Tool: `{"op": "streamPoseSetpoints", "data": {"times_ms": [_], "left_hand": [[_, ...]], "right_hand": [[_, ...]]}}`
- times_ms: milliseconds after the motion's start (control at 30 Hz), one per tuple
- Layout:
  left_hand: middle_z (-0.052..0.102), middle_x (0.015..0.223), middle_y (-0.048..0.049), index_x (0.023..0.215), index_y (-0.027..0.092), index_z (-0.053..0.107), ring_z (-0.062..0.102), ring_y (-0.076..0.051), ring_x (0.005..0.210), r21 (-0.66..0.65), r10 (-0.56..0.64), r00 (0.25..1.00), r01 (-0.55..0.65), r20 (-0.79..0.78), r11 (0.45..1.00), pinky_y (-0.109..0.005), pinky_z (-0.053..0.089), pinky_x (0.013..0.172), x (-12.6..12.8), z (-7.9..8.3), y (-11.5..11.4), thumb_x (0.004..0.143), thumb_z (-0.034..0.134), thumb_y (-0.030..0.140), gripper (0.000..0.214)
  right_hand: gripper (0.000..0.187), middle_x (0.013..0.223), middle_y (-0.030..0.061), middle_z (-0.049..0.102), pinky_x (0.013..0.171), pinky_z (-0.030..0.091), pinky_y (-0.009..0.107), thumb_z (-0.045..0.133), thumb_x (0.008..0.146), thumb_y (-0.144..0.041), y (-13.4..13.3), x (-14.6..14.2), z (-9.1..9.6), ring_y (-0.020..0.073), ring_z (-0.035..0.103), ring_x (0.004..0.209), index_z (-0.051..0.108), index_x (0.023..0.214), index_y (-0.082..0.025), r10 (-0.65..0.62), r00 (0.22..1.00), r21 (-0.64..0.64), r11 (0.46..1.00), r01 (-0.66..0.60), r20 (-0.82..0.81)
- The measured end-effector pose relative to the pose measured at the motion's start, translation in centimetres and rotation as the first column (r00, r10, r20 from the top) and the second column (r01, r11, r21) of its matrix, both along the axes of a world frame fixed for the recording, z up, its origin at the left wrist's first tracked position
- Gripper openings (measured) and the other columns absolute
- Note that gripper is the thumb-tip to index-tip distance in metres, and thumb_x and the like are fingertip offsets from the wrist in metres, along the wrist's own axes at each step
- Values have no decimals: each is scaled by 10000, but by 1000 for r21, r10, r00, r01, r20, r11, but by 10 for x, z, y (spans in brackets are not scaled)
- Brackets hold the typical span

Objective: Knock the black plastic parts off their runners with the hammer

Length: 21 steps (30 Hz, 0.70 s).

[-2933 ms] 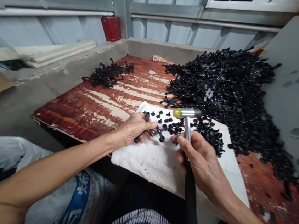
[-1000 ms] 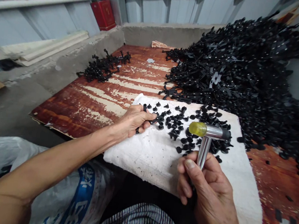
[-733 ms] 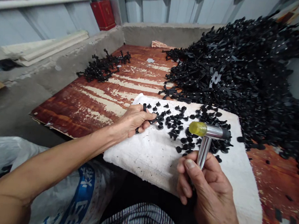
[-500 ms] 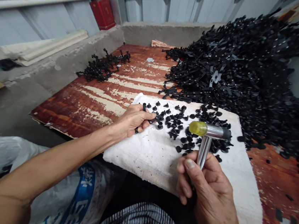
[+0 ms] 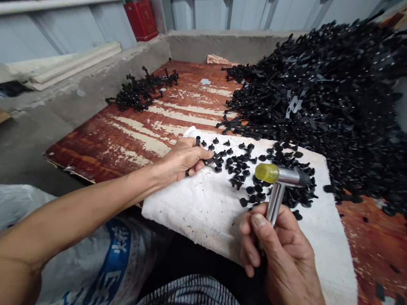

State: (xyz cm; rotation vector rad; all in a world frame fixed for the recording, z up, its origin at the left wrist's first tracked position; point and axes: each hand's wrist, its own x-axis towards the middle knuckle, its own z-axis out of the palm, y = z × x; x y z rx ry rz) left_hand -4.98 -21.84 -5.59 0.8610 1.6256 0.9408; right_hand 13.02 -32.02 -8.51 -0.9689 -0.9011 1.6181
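My left hand (image 5: 186, 159) is closed around a small black part (image 5: 208, 160), whose ends stick out past the fingers; most of it is hidden. Under this hand lies a folded white cloth (image 5: 197, 215). My right hand (image 5: 280, 248) grips a mallet (image 5: 275, 201) by its handle, just below the metal neck. Its head has a yellow face pointing left and a black face pointing right, and is held above the cloth. Between and beyond the hands, many small black plugs (image 5: 238, 168) with round flat heads are scattered over the cloth.
A large heap of black parts (image 5: 325, 97) covers the board's right side. A smaller pile of black parts (image 5: 140, 90) lies at the back left of the worn reddish board (image 5: 90, 155). A white plastic bag (image 5: 78, 236) stands at lower left, and a red box (image 5: 141, 20) at the back.
The mallet head has shifted slightly left and tilted a little. My left hand keeps its hold on the black part with hardly any movement.
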Motion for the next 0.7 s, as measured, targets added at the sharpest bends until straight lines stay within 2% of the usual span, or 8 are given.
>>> {"op": "streamPoseSetpoints", "data": {"times_ms": [167,267,333,400,467,500,567,700], "left_hand": [[577,530,19,680,177,459,340,-20,304,-58,-36,998,33,-53,998,-191,175,312,-6,1,3,776,621,72,215],[611,562,-8,683,171,478,334,-22,316,-92,-73,995,67,-61,994,-203,174,325,-9,0,5,772,626,89,191],[601,544,-2,676,173,485,333,-27,320,-101,-86,993,78,-82,992,-210,171,330,-10,-1,7,762,640,100,192],[596,533,0,655,173,482,333,-27,321,-118,-92,992,81,-88,990,-214,162,333,-10,-1,9,756,646,99,206],[599,532,-4,629,167,479,336,-24,320,-129,-96,993,85,-76,988,-214,154,333,-8,0,9,764,632,84,220],[600,530,-6,618,162,479,338,-22,319,-129,-100,993,90,-66,987,-213,153,333,-8,1,9,771,621,75,226],[601,526,-7,606,154,482,340,-18,316,-118,-109,992,102,-59,988,-209,154,331,-6,4,7,783,604,65,234],[604,529,-3,622,149,485,334,-9,310,-106,-117,991,111,-58,988,-203,161,325,-7,6,5,789,594,54,221]], "right_hand": [[255,653,-67,555,301,416,164,546,896,-503,-3,10,2,53,403,369,521,1001,-272,116,991,-33,993,-114,66],[295,603,-67,501,272,394,179,492,912,-518,2,22,12,74,384,353,550,1047,-262,167,927,-2,984,-177,337],[318,618,-36,532,371,486,218,469,931,-458,11,29,19,114,498,436,585,1132,-241,80,807,143,969,-200,586],[374,767,33,636,630,582,297,450,940,-347,24,34,25,177,646,693,565,1268,-210,-116,674,374,893,-252,730],[450,971,103,676,802,562,360,436,927,-251,38,35,26,226,660,913,513,1362,-163,-281,582,553,749,-364,763],[474,1004,123,675,807,556,368,426,922,-219,46,35,26,236,656,930,495,1384,-138,-332,544,595,680,-428,771],[490,920,128,669,722,559,352,400,917,-173,60,33,24,226,651,814,485,1393,-99,-409,478,625,586,-517,778],[520,770,63,594,562,505,297,365,902,-150,78,27,20,166,541,590,467,1411,-127,-504,341,595,524,-609,793]]}}
